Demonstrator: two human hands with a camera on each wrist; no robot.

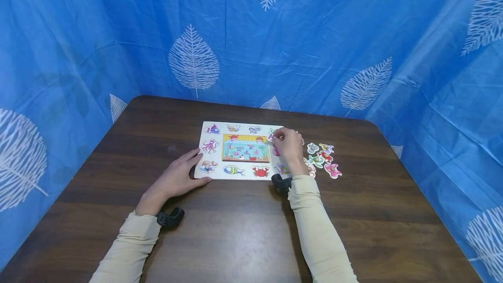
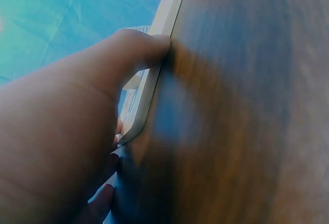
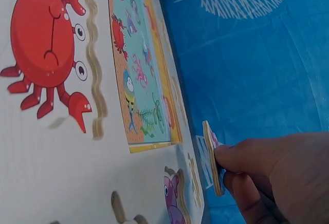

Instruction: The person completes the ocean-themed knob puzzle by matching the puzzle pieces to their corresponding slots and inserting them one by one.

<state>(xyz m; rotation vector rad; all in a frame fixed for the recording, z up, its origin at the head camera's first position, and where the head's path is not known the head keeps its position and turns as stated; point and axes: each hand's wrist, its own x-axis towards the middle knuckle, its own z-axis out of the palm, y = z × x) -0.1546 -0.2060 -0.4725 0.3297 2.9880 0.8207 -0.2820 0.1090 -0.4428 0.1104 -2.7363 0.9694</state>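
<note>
A white wooden puzzle board (image 1: 248, 173) with sea-animal recesses around an aquarium picture (image 1: 246, 151) lies on the table. My left hand (image 1: 174, 178) rests at its near left corner, fingers along the left side. In the left wrist view the thumb (image 2: 151, 49) presses the board's near edge (image 2: 141, 108). Over the board's right part, my right hand (image 1: 290, 148) pinches a small flat puzzle piece (image 3: 213, 157) between thumb and fingers. That piece is seen nearly edge-on, with some purple print showing. The printed red crab (image 3: 43, 34) appears large in the right wrist view.
Several loose knobbed puzzle pieces lie right of the board, among them a pink one (image 1: 333, 170), a red one (image 1: 325, 156) and a green one (image 1: 315, 161). The dark wooden table (image 1: 235, 230) meets a blue curtain (image 1: 275, 56) with white leaf prints behind and at both sides.
</note>
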